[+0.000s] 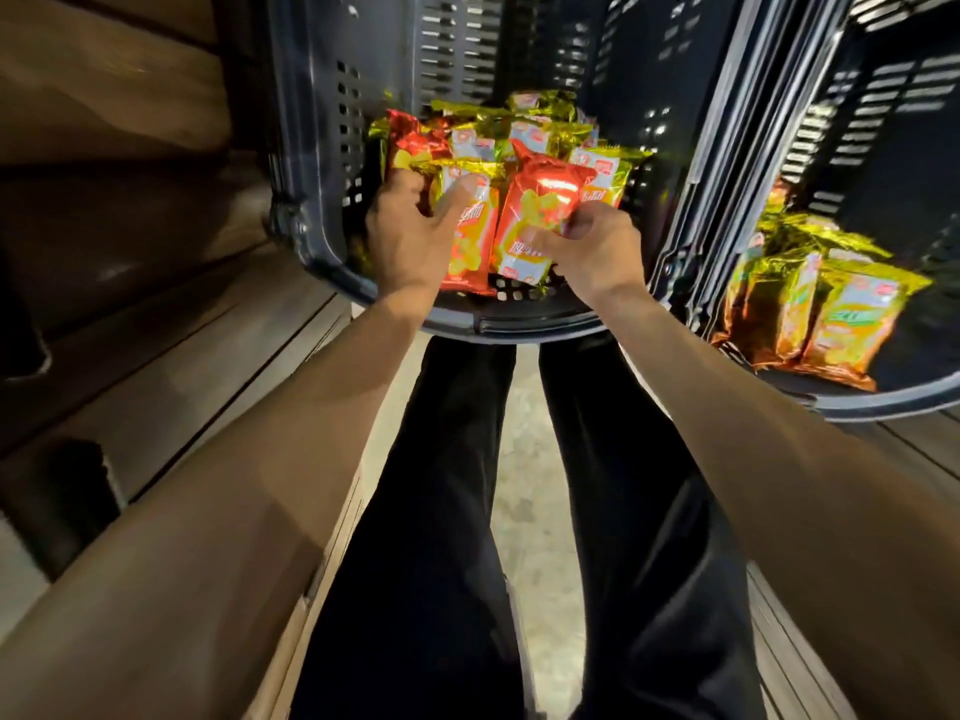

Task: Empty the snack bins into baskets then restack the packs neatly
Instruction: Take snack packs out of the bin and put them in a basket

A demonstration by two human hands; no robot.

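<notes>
In the dark basket (519,324), the left hand (410,241) grips an orange snack pack (470,254); the right hand (597,249) pinches a red pack (543,205).

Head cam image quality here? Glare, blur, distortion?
Head view: hot glare on the red pack that the right hand pinches; motion blur on the wooden shelf and the right bin's packs; wide-angle bends the centre bin rim; the orange pack in the left hand fairly sharp.

Shop, seemingly: slatted plastic baskets (322,148) of identical snack packs (540,200) (shiny foil), wooden shelving (156,330).
</notes>
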